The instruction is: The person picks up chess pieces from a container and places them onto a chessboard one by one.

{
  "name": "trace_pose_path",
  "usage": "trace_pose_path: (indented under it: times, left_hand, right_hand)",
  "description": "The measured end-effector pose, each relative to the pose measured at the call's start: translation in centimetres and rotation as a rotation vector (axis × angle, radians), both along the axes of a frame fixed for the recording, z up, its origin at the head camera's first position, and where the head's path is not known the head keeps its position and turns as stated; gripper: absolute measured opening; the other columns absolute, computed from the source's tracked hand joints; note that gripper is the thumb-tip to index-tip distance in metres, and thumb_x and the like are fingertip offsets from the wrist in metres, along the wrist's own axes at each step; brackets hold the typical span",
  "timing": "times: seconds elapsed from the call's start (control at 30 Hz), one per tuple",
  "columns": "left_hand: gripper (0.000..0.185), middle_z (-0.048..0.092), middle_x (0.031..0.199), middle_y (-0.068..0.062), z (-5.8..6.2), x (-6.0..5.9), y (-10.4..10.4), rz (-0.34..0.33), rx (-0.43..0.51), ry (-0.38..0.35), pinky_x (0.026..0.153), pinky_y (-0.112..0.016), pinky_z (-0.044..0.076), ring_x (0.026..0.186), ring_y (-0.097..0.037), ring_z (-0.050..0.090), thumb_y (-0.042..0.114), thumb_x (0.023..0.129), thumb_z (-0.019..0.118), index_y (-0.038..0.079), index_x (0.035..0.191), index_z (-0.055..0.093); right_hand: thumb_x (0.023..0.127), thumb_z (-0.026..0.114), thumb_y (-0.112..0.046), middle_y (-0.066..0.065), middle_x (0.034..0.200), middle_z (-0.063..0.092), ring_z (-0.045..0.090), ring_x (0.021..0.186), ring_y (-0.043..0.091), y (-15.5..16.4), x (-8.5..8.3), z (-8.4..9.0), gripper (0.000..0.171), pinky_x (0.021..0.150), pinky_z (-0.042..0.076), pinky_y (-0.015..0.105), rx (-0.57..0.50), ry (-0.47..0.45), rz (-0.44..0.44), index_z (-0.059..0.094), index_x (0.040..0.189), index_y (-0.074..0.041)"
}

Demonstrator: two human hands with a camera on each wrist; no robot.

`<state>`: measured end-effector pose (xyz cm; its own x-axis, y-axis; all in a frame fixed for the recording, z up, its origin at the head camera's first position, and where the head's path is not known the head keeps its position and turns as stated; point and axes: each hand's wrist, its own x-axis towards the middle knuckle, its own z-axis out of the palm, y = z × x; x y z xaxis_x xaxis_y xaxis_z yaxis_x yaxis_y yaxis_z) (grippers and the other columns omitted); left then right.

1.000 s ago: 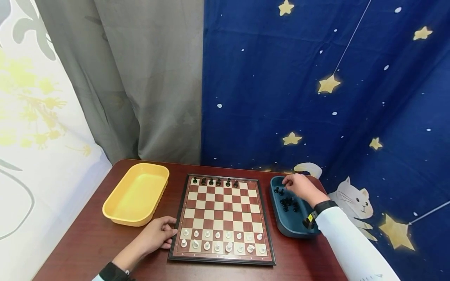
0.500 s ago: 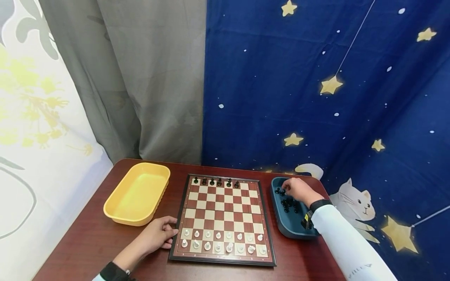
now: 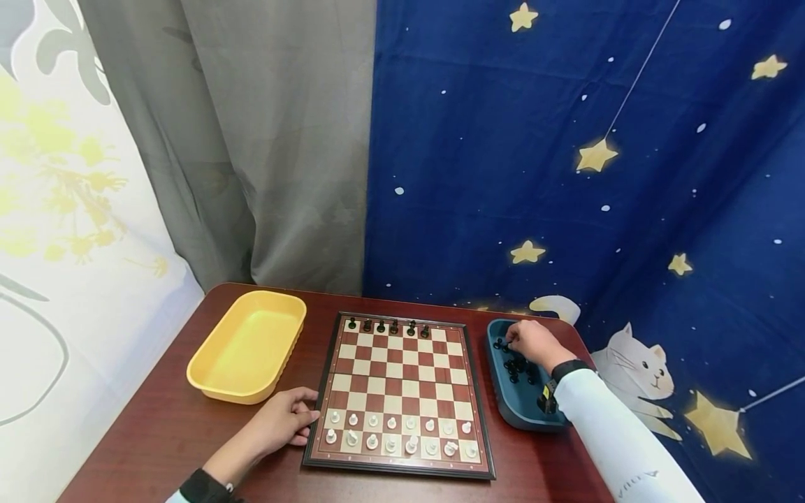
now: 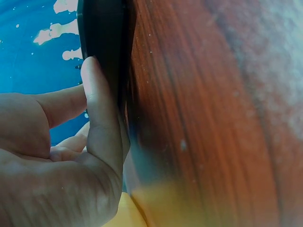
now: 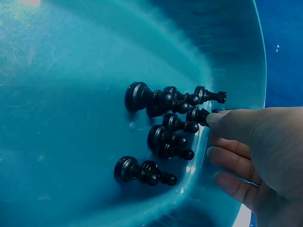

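Note:
A chessboard (image 3: 402, 370) lies on the table with two rows of white chess pieces (image 3: 411, 444) along its near side and several black chess pieces (image 3: 394, 326) on its far row. My left hand (image 3: 283, 421) rests against the board's left edge; in the left wrist view its fingertips touch the dark frame (image 4: 102, 42). Inside the blue tray (image 3: 534, 424), to the right of the board, my right hand (image 5: 265, 151) pinches a black chess piece (image 5: 195, 115), partly hidden by the thumb. Around it lie several other black chess pieces (image 5: 137, 97).
A yellow tray (image 3: 248, 353) stands left of the board on the dark red table (image 3: 144, 426). Behind the table hang a grey curtain (image 3: 302, 140) and a blue one with stars (image 3: 453, 175). The blue tray sits near the table's right edge.
My right hand has lowered slightly towards the black chess pieces in the blue tray, and its fingers have closed around one. The left hand stays at the board's edge. The head view shifts slightly.

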<state>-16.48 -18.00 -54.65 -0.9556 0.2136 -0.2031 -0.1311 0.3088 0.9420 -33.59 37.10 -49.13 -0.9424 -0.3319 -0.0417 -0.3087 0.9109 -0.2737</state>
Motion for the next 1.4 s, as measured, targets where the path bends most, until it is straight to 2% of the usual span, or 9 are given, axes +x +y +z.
trace_pose_path:
  times: [0.2, 0.33, 0.67, 0.83, 1.03, 1.4]
  left_hand:
    - [0.035, 0.065, 0.083, -0.008, 0.1, 0.0, 0.0, -0.001, 0.006, -0.001, 0.059, -0.038, 0.066, 0.068, -0.019, 0.066, 0.0, 0.105, 0.071, -0.011, 0.137, 0.062]
    - [0.035, 0.065, 0.082, -0.008, 0.1, 0.0, 0.0, 0.001, 0.005, -0.003, 0.059, -0.037, 0.066, 0.067, -0.019, 0.065, 0.0, 0.105, 0.071, -0.011, 0.137, 0.062]
    - [0.035, 0.065, 0.083, -0.009, 0.3, 0.0, 0.1, 0.003, -0.002, -0.003, 0.058, -0.037, 0.066, 0.067, -0.019, 0.065, -0.001, 0.105, 0.071, -0.011, 0.137, 0.062]
    - [0.035, 0.065, 0.083, -0.008, 0.3, 0.1, 0.1, 0.0, -0.006, 0.004, 0.058, -0.037, 0.066, 0.066, -0.018, 0.066, -0.001, 0.105, 0.071, -0.011, 0.137, 0.062]
    - [0.035, 0.065, 0.084, -0.009, 0.4, 0.3, 0.1, 0.008, -0.009, -0.01, 0.059, -0.037, 0.067, 0.068, -0.019, 0.065, -0.001, 0.105, 0.071, -0.012, 0.137, 0.062]
    - [0.034, 0.065, 0.083, -0.008, 0.1, 0.0, 0.0, 0.0, -0.011, 0.004, 0.059, -0.037, 0.067, 0.067, -0.019, 0.066, -0.001, 0.105, 0.071, -0.011, 0.137, 0.062]
  right_hand:
    - [0.095, 0.077, 0.004, 0.007, 0.095, 0.078, 0.065, 0.077, 0.017, 0.0, 0.1, -0.1, 0.01, 0.073, 0.062, 0.043, 0.001, 0.026, 0.004, 0.082, 0.099, -0.003]
    - [0.097, 0.077, 0.003, 0.005, 0.093, 0.078, 0.064, 0.076, 0.016, -0.1, 0.3, 0.6, 0.009, 0.071, 0.062, 0.043, 0.006, 0.028, 0.007, 0.083, 0.1, -0.003]
    - [0.102, 0.076, -0.004, 0.001, 0.09, 0.074, 0.062, 0.075, 0.016, -1.6, 1.4, 6.2, 0.006, 0.068, 0.056, 0.037, -0.001, 0.084, 0.031, 0.082, 0.103, -0.005]
    - [0.104, 0.076, -0.006, 0.0, 0.091, 0.074, 0.062, 0.076, 0.016, -3.3, 1.9, 8.0, 0.007, 0.069, 0.058, 0.037, -0.005, 0.093, 0.065, 0.082, 0.105, -0.006]
    - [0.102, 0.079, -0.007, 0.001, 0.094, 0.073, 0.061, 0.079, 0.017, -6.4, 1.5, 8.3, 0.006, 0.072, 0.057, 0.038, 0.019, 0.105, 0.108, 0.083, 0.101, -0.011]
    - [0.104, 0.077, -0.009, 0.004, 0.105, 0.077, 0.064, 0.079, 0.016, -11.6, -0.4, 7.5, 0.007, 0.072, 0.057, 0.038, 0.01, 0.046, 0.13, 0.083, 0.105, -0.013]
